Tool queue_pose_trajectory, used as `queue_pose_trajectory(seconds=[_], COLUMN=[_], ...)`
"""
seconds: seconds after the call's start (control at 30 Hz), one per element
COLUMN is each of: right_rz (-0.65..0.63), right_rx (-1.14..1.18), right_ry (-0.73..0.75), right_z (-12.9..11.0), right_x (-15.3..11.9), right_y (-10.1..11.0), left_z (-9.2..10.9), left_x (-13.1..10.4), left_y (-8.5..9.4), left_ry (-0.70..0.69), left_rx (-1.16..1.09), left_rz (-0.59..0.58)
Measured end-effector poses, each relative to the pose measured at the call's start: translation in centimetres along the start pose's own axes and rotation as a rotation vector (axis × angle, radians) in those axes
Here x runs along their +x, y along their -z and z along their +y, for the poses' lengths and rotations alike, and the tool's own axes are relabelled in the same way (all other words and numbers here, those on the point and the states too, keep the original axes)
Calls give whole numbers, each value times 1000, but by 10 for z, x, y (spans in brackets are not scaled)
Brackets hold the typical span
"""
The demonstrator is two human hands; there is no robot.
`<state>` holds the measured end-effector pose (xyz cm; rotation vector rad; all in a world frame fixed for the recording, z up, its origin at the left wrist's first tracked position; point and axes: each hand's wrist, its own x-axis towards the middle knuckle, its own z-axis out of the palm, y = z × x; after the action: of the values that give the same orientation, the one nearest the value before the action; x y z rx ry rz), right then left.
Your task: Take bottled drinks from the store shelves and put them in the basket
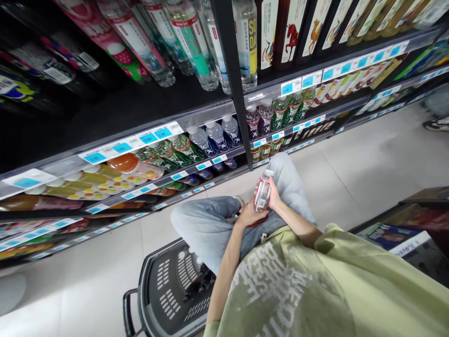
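Observation:
A small clear plastic bottle (263, 193) with a whitish cap and a red-edged label carrying a barcode is held between both my hands, above my bent legs. My left hand (251, 214) closes around its lower end. Along the bottle's right side, my right hand (274, 195) grips it, its fingers partly hidden behind the bottle. The bottle leans slightly, cap end towards the shelves.
Drink shelves (206, 114) run along the aisle, with soda water bottles (196, 47) on the upper level and price tags on the edges. A dark shopping basket (168, 276) holding dark bottles stands at my left. Behind my right side is a display (396, 238). Another person's shoe (437, 124) shows far right.

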<state>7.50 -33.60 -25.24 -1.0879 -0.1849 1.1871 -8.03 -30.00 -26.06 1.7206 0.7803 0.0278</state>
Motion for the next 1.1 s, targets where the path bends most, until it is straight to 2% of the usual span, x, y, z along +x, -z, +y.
queue_pose_trajectory(seconds=[0.1,0.2,0.63,0.8,0.93,1.0,1.1], right_rz=[49,46,4,28,86,106,72], right_rx=[274,336,336,320,340,368,397], right_ry=[-194,-235,-211,-203,-138,-137,-155], right_z=[2,5,17,20,15,10,0], right_x=[1,4,10,10,9,7,3], right_y=[1,5,15,11,6,5,5], left_z=[2,3,6,1,1,4,8], left_x=[-1,-1,0,6,9,8,4], left_y=[1,1,2,-2,1,5,10], left_ry=[-9,-25,-33,-92,-27,14,92], left_rx=[48,62,98,126,101,8,-315], left_rz=[4,3,19,125,212,184,-24])
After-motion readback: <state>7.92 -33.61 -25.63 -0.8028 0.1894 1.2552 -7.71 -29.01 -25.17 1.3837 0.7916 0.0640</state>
